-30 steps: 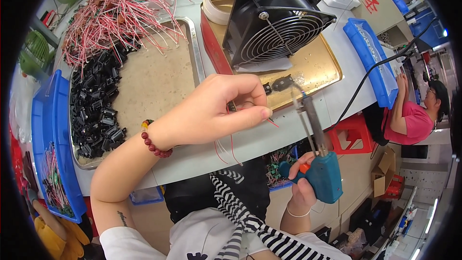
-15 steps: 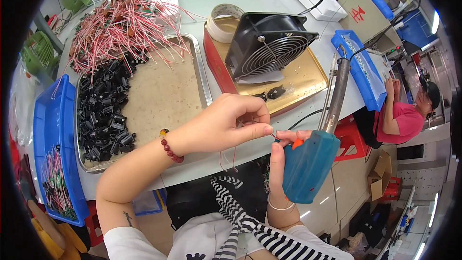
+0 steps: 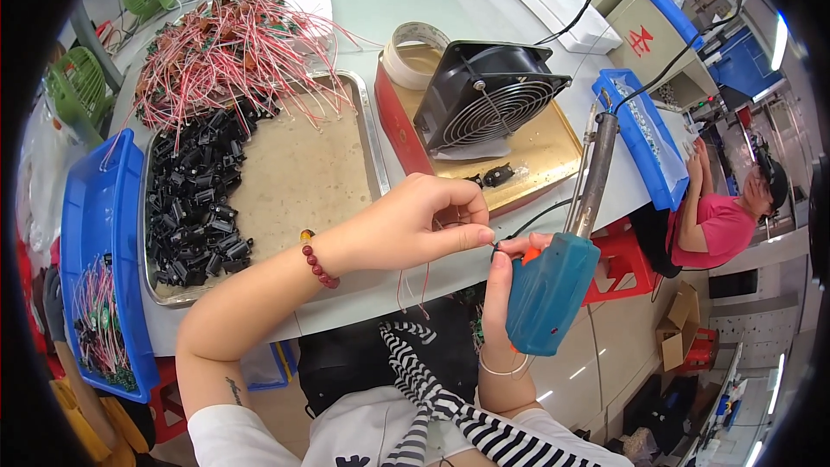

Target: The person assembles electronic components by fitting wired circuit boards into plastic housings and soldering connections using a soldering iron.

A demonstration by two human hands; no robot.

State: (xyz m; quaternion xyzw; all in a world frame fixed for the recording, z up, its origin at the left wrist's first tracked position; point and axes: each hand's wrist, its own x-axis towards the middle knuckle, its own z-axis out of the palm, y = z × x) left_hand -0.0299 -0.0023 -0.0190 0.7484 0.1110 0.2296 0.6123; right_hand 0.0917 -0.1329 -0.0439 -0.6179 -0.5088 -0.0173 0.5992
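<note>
My left hand (image 3: 432, 223), with a bead bracelet at the wrist, is pinched closed on a thin wire. Red and white wire ends (image 3: 415, 287) dangle below that hand. Close by on the right, my right hand (image 3: 499, 294) is wrapped round a teal soldering gun (image 3: 553, 294), whose long metal barrel (image 3: 596, 175) points up and away. The gun hides part of the palm. At the right fingertips is a small black part (image 3: 495, 249), touching or nearly touching the left fingertips.
A metal tray (image 3: 372, 151) holds many black plastic parts (image 3: 194, 216); red and white wired boards (image 3: 233, 60) are heaped at its far end. A black fan (image 3: 493, 99) stands in a gold-bottomed box (image 3: 553, 151). Blue bins (image 3: 130, 207) flank the table. A co-worker (image 3: 726, 225) sits at right.
The view has shifted slightly, so the tray and fan appear a little to the right. Both hands keep nearly the same pose, fingertips together, with the soldering gun still held.
</note>
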